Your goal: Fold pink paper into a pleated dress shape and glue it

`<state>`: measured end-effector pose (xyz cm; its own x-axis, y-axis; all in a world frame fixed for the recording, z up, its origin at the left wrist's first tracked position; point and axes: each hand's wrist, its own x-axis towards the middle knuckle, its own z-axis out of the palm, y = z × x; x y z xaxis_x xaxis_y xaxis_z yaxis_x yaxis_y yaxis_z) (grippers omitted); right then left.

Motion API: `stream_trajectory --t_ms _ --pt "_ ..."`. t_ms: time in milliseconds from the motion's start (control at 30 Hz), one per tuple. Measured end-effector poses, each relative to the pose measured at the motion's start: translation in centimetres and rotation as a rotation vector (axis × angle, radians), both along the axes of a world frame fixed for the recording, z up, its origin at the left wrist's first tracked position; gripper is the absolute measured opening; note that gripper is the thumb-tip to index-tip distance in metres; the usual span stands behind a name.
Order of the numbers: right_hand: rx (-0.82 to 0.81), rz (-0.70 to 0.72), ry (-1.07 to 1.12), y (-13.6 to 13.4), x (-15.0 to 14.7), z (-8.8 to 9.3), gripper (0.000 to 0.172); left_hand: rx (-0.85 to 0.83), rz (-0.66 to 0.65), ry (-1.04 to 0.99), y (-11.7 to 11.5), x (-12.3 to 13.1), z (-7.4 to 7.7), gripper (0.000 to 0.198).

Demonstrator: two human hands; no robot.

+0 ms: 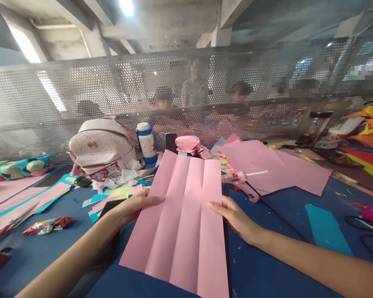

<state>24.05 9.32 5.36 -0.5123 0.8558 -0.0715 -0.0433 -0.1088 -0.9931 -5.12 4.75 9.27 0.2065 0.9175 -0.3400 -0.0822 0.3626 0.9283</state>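
Note:
A pink paper sheet [191, 194] with several lengthwise creases is held up in front of me, tilted above the blue table. My left hand [138, 205] grips its left edge, thumb on the front and fingers behind. On the opposite edge, my right hand [231, 213] pinches the sheet the same way. Most fingertips are hidden behind the paper. Just beyond the right hand lies a pink hot glue gun [244, 184] with a clear glue stick and a dark cord. Behind the sheet's top edge sits a folded pink paper piece [187, 143].
A pale backpack [102, 145] and a white-and-blue bottle [146, 142] stand at the back before a perforated metal screen [127, 82]. Pink sheets [267, 161] spread at back right, with a blue paper strip [328, 229] nearer. A red snack wrapper [48, 224] lies left. People sit beyond the screen.

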Motion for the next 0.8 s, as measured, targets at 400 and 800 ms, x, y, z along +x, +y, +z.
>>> stream_trajectory --t_ms 400,800 --pt "0.014 0.037 -0.15 0.4 0.3 -0.2 0.05 0.084 -0.023 0.007 -0.4 0.4 -0.4 0.056" --pt "0.235 0.238 -0.547 1.4 3.8 1.8 0.05 0.176 0.185 0.107 0.4 -0.3 -0.8 0.038"
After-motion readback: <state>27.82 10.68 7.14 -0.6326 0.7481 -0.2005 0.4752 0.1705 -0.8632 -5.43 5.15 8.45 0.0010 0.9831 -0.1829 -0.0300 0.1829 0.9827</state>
